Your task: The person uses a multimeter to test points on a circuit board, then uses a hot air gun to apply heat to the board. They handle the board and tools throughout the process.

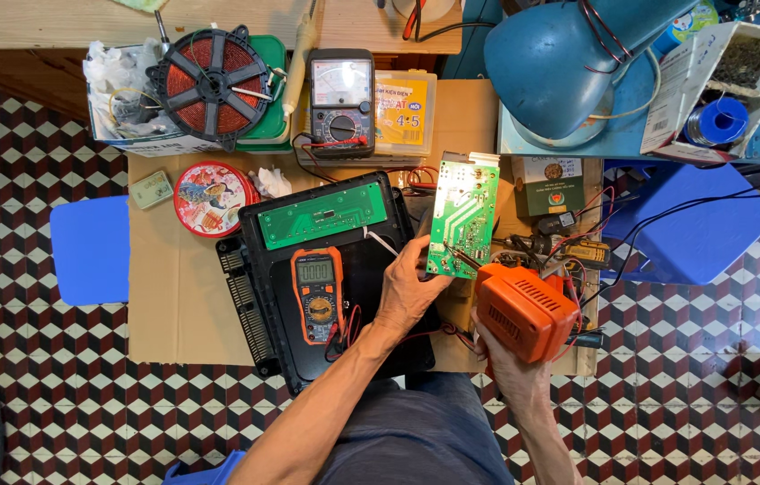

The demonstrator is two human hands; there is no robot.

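Seated over a cardboard sheet (173, 305) on a chequered floor, with a black cooker housing (263, 296) opened up and lying at centre. Gripping a green power board (462, 216) edge-on in the left hand (408, 292), fingers curled round its lower edge, solder side up, tilted toward twelve o'clock. Clasping an orange soldering gun (525, 310) in the right hand (510, 373), fist closed about the grip, tip reaching toward ten o'clock onto the board's lower corner.

Judging by the layout: housing already stripped, copper induction coil (211, 83) lifted out and parked at eleven o'clock, long green control board (322, 215) lying loose on the housing's top edge, orange digital multimeter (317, 295) resting on the housing. Wires between power board and housing apparently connected; nothing refitted, nothing closed up. Cannot tell which joint is under the tip.

Containers:
- White tray (101, 67) at eleven o'clock, under the coil: stuffed with crumpled white rags.
- Round red tin (209, 198) at ten o'clock beside the housing: lid on, contents hidden.
- Yellow plastic box (405, 112) at twelve o'clock, just right of an analog multimeter (341, 101): closed, contents unseen.
- White carton (676, 99) at two o'clock beside a blue desk lamp (559, 72): open, holding a blue spool (719, 121) and dark loose bits too small to identify.
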